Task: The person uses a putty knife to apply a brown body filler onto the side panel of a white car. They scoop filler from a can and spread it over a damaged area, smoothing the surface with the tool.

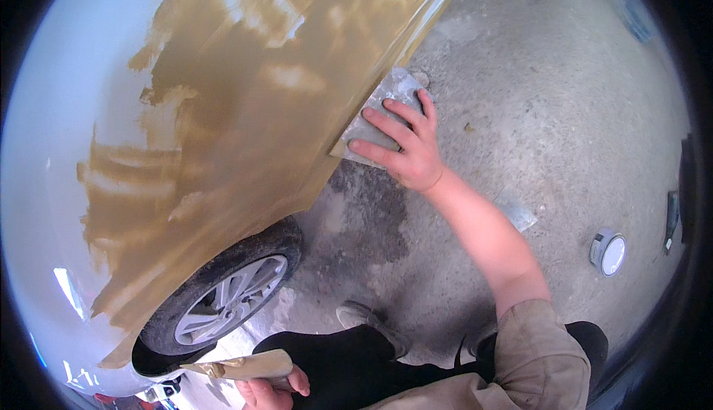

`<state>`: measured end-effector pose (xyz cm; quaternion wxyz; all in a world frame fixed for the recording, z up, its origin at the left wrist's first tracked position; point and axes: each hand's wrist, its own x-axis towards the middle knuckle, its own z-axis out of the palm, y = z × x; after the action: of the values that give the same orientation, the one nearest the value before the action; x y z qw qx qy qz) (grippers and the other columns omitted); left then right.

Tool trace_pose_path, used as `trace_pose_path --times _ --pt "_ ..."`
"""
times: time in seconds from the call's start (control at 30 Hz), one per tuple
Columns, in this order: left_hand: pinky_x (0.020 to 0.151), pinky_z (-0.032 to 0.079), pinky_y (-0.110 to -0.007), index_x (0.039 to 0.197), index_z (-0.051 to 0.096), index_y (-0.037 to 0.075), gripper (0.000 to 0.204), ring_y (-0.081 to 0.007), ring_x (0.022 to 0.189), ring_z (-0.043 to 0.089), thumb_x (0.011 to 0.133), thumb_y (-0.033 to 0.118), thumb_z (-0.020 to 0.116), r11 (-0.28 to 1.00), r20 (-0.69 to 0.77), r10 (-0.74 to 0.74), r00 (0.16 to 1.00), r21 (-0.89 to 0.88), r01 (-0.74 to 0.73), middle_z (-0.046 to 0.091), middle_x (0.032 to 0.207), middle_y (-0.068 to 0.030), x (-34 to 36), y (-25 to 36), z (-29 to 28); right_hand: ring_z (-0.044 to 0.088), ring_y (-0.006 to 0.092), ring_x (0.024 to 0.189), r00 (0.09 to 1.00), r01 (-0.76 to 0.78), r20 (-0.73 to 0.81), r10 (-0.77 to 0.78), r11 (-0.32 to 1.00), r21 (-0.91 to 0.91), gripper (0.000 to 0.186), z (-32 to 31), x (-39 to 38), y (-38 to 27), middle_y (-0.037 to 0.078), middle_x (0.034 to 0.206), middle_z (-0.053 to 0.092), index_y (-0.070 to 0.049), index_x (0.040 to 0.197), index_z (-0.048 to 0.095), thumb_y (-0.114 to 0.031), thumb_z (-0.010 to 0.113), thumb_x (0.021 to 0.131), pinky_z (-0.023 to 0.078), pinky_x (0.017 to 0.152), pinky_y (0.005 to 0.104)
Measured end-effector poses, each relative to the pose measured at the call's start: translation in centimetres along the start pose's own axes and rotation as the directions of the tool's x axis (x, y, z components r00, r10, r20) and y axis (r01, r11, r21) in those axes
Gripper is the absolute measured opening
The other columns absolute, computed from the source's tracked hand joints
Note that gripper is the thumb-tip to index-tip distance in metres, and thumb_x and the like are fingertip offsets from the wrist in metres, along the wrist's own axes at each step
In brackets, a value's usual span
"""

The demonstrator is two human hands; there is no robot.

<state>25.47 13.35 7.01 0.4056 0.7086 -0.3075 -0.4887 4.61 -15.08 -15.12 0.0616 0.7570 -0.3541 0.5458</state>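
Observation:
A white car panel (52, 135) carries wide, streaky tan filler (230, 113), thin and ragged at its borders. My right hand (412, 146) reaches out and grips a flat grey metal spreader (371, 129), fingers splayed over its face. The spreader's edge meets the panel's lower edge, ahead of the wheel. Low in the picture, my left hand (271, 394) is closed round the pale handle of a putty knife (256, 365); tan filler clings to the tool, and its blade is partly hard to make out.
A car wheel (230, 302) with a silver rim sits left of my legs. On the concrete floor (564, 105) at right stand a round tin (609, 252) and a flat pale sheet (518, 213). My shoe (364, 317) is below the panel.

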Motion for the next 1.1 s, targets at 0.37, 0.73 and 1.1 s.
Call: trace_pose_path --times 0.37,0.73,1.1 --pt "0.043 0.043 -0.028 0.100 0.050 0.003 0.072 -0.0180 0.048 0.050 0.080 0.073 0.051 1.000 0.024 0.017 1.000 -0.019 -0.016 0.051 0.059 -0.0066 0.4 0.5 -0.1 0.051 0.0248 0.113 0.999 0.037 -0.017 -0.036 0.998 0.044 0.031 0.5 1.9 -2.1 0.000 0.119 0.063 -0.029 0.099 0.073 -0.022 0.068 0.070 0.026 0.107 0.0527" --pt "0.044 0.043 -0.029 0.095 0.051 0.003 0.074 -0.0180 0.046 0.050 0.080 0.076 0.046 1.000 -0.023 0.001 1.000 0.027 -0.001 0.051 0.058 -0.0068 0.0 0.7 0.0 0.052 0.0253 0.113 0.997 0.010 -0.077 -0.008 1.000 0.015 0.031 -0.1 1.6 -2.2 0.000 0.119 0.063 -0.029 0.099 0.073 -0.021 0.068 0.069 0.025 0.107 0.0520" --pt "0.029 0.039 -0.029 0.102 0.041 -0.007 0.069 -0.0195 0.033 0.046 0.093 0.061 0.042 0.960 -0.107 0.277 0.955 0.083 -0.269 0.047 0.047 -0.0096 0.4 -0.4 0.6 0.051 0.0244 0.117 1.000 0.000 -0.014 0.001 0.999 0.051 0.032 1.1 1.2 -2.3 -0.002 0.122 0.062 -0.029 0.101 0.073 -0.020 0.070 0.070 0.025 0.108 0.0518"
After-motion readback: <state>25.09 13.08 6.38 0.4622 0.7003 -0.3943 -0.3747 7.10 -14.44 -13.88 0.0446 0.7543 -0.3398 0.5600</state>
